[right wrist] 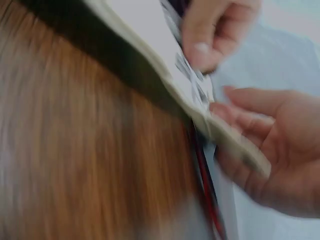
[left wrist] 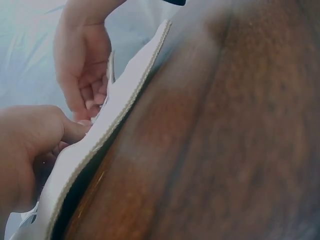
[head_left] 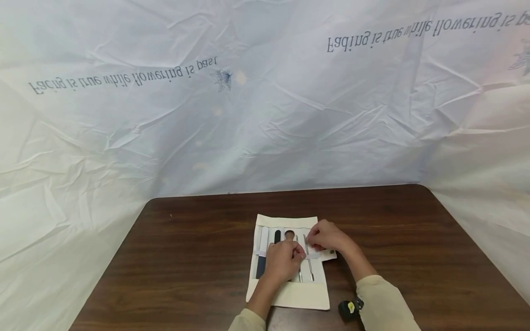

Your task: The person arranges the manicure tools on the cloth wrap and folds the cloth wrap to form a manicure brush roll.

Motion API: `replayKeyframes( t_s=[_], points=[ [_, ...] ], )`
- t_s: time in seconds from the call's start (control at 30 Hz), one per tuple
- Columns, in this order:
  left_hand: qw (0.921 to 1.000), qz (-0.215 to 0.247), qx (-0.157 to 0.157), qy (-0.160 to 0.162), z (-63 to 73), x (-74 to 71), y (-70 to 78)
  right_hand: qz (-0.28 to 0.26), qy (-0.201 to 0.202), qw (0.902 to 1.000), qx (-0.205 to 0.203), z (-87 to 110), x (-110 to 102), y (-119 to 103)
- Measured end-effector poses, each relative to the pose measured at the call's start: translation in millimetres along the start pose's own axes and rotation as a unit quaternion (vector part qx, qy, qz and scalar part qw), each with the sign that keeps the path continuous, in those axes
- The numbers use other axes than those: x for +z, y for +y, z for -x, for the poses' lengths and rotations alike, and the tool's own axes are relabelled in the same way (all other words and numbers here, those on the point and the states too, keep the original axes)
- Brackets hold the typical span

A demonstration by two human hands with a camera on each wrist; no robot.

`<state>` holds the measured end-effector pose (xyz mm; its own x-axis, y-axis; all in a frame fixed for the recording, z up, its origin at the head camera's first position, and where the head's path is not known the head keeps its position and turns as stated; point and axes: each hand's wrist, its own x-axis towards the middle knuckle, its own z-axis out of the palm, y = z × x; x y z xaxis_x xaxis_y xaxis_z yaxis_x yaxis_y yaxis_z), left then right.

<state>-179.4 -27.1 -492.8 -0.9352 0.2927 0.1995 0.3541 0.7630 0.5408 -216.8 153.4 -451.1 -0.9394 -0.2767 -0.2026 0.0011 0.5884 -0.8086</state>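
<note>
A cream fabric tool case (head_left: 294,296) lies unfolded on the table, with tools under a pale elastic band (head_left: 315,255). My left hand (head_left: 283,259) reaches across the case, its thumb and fingertips pinching the band near the slim tools. At the case's right side, my right hand (head_left: 329,236) pinches the upper part of a thin metal tool (head_left: 310,269). Another slim metal tool (head_left: 300,275) lies just left of it. In the right wrist view, the left hand (right wrist: 220,32) is above the right hand (right wrist: 285,142), both close to the case's edge; blur hides the exact contact.
Also in the case are a white-and-dark flat tool (head_left: 263,243), a black-tipped tool (head_left: 277,236) and a round-ended wooden tool (head_left: 290,235). A snap tab (head_left: 330,254) sticks out to the right. White printed sheeting (head_left: 265,115) surrounds the brown table (head_left: 186,257).
</note>
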Motion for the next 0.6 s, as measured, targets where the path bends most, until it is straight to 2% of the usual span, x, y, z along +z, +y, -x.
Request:
replayKeyframes(
  t_s=[0.13, 0.27, 0.4, 0.5, 0.6],
  points=[
    [1.0, 0.003, -0.004, -0.004, -0.7, -2.2, -0.4, -0.03, 0.025, 0.9967, -0.071, 8.0, -18.0, 11.0],
    [0.9999, 0.003, 0.003, 0.015, 0.4, -5.4, 2.3, 0.046, 0.045, 0.9913, -0.114, 20.3, -35.0, 19.6],
    [0.9988, 0.02, 0.026, 0.038, -0.2, -8.1, 10.6, 0.133, 0.01, 0.9822, -0.133, 32.3, -41.0, 27.2],
    [0.9982, 0.034, 0.034, 0.036, -0.7, -6.2, 14.5, 0.145, -0.031, 0.9795, -0.136, 37.3, -38.7, 31.8],
    [0.9987, 0.025, 0.041, 0.017, -2.1, 1.1, 15.2, 0.148, -0.05, 0.9776, -0.141, 41.6, -37.0, 35.1]
  ],
)
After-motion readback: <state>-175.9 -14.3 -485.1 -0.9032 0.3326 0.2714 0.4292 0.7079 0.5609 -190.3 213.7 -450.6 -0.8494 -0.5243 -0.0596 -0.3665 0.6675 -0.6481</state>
